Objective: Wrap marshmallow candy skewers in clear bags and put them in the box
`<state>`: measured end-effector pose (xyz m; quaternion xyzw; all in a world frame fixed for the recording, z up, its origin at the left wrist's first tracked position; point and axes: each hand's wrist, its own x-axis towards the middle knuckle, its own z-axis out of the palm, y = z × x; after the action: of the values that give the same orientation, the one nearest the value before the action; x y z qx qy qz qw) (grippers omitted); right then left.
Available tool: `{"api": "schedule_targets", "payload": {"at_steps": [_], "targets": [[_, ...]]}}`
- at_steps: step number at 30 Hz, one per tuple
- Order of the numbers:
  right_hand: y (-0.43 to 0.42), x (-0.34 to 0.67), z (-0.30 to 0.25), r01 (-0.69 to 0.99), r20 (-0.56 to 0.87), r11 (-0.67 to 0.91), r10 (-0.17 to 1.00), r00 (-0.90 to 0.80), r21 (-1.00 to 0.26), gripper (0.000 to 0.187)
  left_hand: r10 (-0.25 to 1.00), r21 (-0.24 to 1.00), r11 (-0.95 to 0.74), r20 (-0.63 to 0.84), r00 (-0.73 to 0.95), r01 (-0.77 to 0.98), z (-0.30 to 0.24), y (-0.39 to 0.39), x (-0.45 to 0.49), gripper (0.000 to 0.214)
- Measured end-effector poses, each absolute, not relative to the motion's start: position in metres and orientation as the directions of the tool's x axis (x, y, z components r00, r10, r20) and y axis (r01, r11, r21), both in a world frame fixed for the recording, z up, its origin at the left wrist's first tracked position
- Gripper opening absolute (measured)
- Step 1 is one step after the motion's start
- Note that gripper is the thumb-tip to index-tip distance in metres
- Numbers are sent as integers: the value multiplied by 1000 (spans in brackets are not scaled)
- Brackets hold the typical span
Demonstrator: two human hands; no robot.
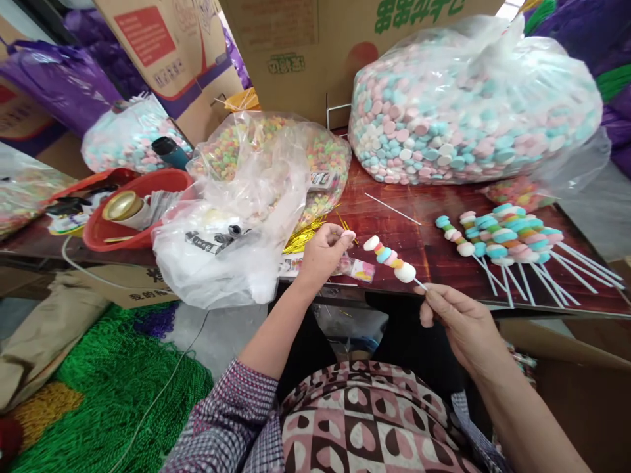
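Note:
My right hand (456,318) pinches the white stick of a marshmallow skewer (391,259), held tilted over the table's front edge. White, blue and pink marshmallows alternate on it with small orange and red pieces. Just left of its tip, my left hand (321,255) pinches a pink marshmallow (348,235), apart from the skewer. Several finished-looking skewers (510,235) lie in a pile on the right, their white sticks pointing toward me. Under my left hand are gold twist ties (308,236) and a small printed packet (362,270).
A big clear bag of marshmallows (473,112) stands at the back right. Bags of coloured candy rings (256,141) and a crumpled clear bag (227,243) are on the left, beside a red basin (93,226). One loose white stick (393,208) lies on the dark red table (424,197).

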<state>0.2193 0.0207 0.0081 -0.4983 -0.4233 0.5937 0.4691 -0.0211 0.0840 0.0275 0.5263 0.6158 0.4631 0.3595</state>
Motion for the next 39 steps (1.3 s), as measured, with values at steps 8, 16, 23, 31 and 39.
{"api": "schedule_targets", "payload": {"at_steps": [8, 16, 23, 31, 39], "targets": [[8, 206, 7, 75, -142, -137, 988, -66, -988, 29, 971, 957, 4, 66, -230, 289, 31, 57, -6, 28], [-4, 204, 20, 289, -53, -38, 998, -43, -956, 28, 959, 850, -67, 200, -202, 523, 35, 47, -4, 33], [-13, 200, 25, 320, -107, -55, 983, -146, -946, 38, 965, 750, -56, 211, -158, 659, 38, 41, -1, 36], [-20, 186, 42, 334, -245, -185, 959, -144, -924, 40, 957, 667, -93, 265, -118, 739, 34, 34, 3, 40], [-5, 181, 19, 325, -276, -161, 897, -345, -932, 30, 969, 852, -115, 210, -133, 510, 30, 34, -1, 39]]}}
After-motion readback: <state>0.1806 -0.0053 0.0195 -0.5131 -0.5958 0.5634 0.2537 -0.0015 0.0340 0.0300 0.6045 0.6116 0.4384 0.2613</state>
